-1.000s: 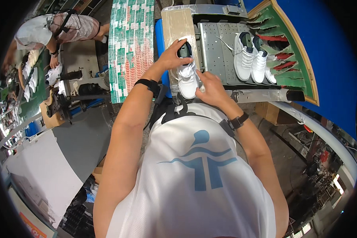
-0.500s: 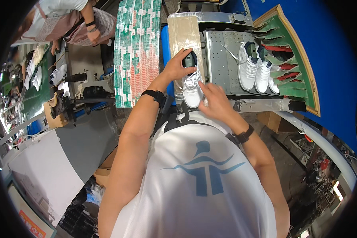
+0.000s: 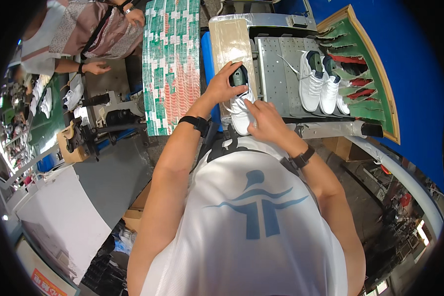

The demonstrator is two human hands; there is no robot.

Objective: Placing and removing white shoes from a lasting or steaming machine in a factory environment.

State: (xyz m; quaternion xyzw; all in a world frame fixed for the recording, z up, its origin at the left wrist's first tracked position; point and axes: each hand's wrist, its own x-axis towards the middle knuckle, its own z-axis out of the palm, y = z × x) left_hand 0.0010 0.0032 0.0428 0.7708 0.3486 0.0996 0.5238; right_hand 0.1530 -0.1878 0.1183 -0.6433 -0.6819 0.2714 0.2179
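A white lace-up sneaker (image 3: 240, 124) lies toe toward me on a tan, tape-covered board (image 3: 227, 42). Its dark collar surrounds a green piece (image 3: 238, 77) inside the opening. My left hand (image 3: 219, 92) is closed around the sneaker's ankle part, thumb across the tongue. My right hand (image 3: 270, 123) is at the laces (image 3: 238, 104) with its fingers curled and the index finger on them. The fingertips partly hide the lace there.
Several white sneakers (image 3: 311, 91) stand on a perforated metal conveyor (image 3: 278, 79) at right, before a tunnel opening with torn green flaps (image 3: 375, 106). A taped green-and-white panel (image 3: 170, 69) runs along the left. Beyond it, another person's hand (image 3: 97, 67) is near more shoes and machinery.
My right hand has moved slightly up and closer along the laces, its fingers more curled. My left hand keeps its hold. The other person has shifted, an arm now reaching out lower.
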